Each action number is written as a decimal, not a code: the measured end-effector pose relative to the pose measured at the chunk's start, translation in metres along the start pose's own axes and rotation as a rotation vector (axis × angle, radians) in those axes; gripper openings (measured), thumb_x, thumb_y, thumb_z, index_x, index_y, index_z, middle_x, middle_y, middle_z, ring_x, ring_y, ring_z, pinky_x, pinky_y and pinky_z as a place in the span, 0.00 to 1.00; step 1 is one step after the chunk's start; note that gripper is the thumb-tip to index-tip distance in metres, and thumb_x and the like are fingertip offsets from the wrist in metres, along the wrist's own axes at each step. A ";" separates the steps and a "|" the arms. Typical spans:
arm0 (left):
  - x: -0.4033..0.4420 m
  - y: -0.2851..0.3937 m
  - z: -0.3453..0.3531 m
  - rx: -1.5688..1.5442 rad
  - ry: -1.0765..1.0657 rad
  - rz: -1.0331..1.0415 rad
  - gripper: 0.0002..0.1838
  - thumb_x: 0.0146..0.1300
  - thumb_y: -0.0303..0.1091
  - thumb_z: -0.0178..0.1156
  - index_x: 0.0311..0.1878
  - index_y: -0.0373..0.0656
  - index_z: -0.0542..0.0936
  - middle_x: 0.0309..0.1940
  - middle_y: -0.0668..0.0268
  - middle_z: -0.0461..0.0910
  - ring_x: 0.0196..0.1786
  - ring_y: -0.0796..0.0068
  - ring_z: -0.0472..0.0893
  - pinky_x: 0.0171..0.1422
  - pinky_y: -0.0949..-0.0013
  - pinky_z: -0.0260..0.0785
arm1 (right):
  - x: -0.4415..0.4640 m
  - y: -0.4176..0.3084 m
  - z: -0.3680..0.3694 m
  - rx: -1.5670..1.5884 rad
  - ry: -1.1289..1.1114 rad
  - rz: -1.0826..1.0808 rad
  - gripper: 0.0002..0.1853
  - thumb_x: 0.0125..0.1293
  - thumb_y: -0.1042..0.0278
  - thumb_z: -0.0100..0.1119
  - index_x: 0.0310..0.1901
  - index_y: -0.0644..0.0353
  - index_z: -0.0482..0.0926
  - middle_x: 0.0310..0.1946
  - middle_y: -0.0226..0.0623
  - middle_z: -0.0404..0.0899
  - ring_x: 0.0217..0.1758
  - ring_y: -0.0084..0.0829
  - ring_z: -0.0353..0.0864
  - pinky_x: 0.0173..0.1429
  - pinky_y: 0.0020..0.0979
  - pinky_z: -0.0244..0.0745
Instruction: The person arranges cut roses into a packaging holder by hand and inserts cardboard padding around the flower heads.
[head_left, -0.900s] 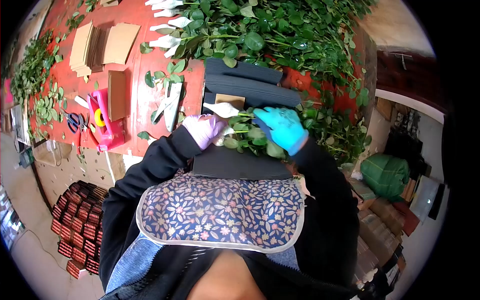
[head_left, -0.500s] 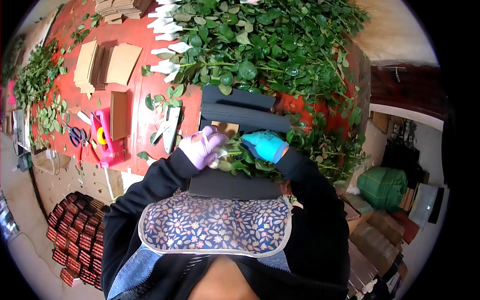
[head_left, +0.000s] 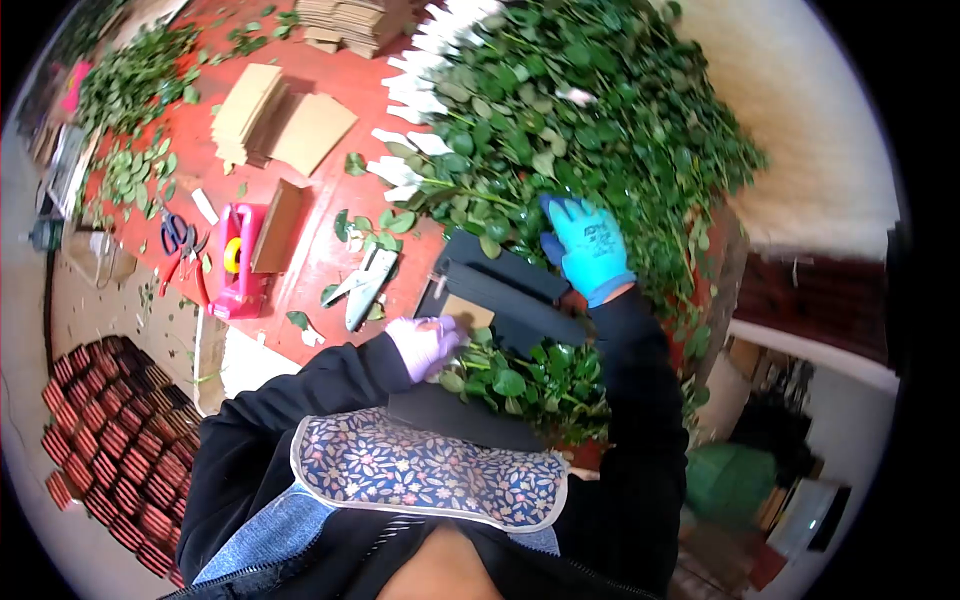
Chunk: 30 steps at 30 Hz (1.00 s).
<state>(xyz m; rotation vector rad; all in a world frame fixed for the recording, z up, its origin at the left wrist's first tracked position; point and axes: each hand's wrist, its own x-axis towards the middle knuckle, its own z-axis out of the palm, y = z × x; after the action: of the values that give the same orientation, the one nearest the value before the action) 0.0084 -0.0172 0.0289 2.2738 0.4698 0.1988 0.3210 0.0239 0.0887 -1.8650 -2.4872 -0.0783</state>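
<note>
"Two lots of stems, where?"

"Near bunch (head_left: 510, 382): between black corrugated board (head_left: 515, 312) and dark flap (head_left: 465, 420), beside left hand (head_left: 425, 347). Big pile (head_left: 570, 130): beyond, right hand (head_left: 592, 248) at its near edge."

"Fingers?"

"Left curled, can't tell what they pinch. Right stretched out, thumb apart, grip unclear."

"Handling?"

"Probably light, springy stems, soft leaves, maybe slippery. White-wrapped heads (head_left: 415, 95) look fragile; best hold is mid-stem."
</note>
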 end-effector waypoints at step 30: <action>0.000 0.011 0.002 -0.006 0.062 0.027 0.21 0.58 0.26 0.59 0.56 0.44 0.75 0.40 0.66 0.74 0.35 0.66 0.81 0.36 0.66 0.75 | -0.037 0.020 0.048 0.096 -0.412 0.332 0.13 0.65 0.69 0.58 0.51 0.56 0.81 0.39 0.46 0.84 0.42 0.51 0.83 0.46 0.44 0.78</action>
<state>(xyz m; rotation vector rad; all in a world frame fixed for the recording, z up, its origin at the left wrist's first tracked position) 0.0125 -0.0257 0.0357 2.2739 0.4699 0.2846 0.3503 -0.0030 0.0396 -2.4214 -2.2984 0.4690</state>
